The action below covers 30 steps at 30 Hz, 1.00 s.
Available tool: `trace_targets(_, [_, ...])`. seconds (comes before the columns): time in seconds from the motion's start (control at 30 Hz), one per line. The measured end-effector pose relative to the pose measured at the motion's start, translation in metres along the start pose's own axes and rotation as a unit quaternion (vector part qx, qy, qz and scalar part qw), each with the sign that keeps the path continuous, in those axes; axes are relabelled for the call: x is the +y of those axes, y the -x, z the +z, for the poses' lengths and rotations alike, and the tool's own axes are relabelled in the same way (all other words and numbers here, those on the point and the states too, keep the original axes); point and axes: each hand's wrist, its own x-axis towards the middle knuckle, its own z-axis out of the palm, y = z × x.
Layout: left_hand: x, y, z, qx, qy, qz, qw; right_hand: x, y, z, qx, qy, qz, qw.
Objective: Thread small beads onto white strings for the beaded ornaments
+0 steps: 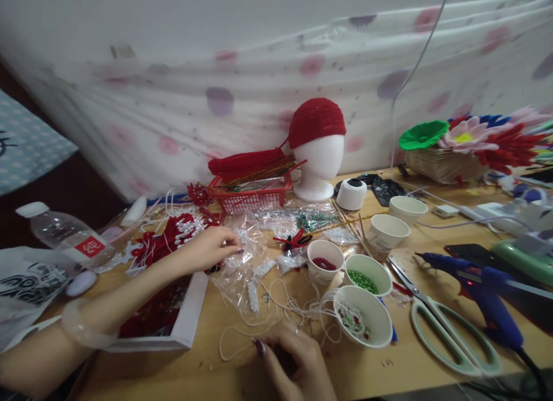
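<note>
My right hand [298, 358] is low in the middle, thumb and forefinger pinched on a thin white cord [221, 344]. The cord loops over the table and a tangle runs toward a paper cup [383, 339] with red, green and white beads. My left hand [216, 245] reaches over a clear plastic bag [242, 274], its fingers bent down and close together at the bag's upper edge. Whether anything sits between those fingertips is hidden. Small packs of white beads [253, 294] lie beside the bag. Two more cups hold red beads [324, 264] and green beads [363, 281].
Scissors [449, 332] and a blue glue gun [479, 291] lie right. Behind stand a red basket [253, 199], a foam head [319, 159] with a red cap and a thread spool [351, 195]. A white box [190, 314] and plastic bottle [64, 234] are left.
</note>
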Motion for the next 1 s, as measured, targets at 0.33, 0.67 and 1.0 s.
trace_targets(0.33, [-0.008,-0.001,0.015,0.01,0.019,-0.01,1.0,-0.005,-0.003,-0.006,-0.035,0.032,-0.01,0.999])
trace_targets(0.67, [0.073,0.065,0.036,0.269,0.299,-0.001,0.916,-0.022,-0.008,-0.004,0.162,-0.085,-0.026,0.983])
trace_targets(1.0, [0.087,0.051,0.091,0.007,0.867,-0.207,0.453,-0.058,-0.034,-0.016,0.171,-0.025,-0.069,0.983])
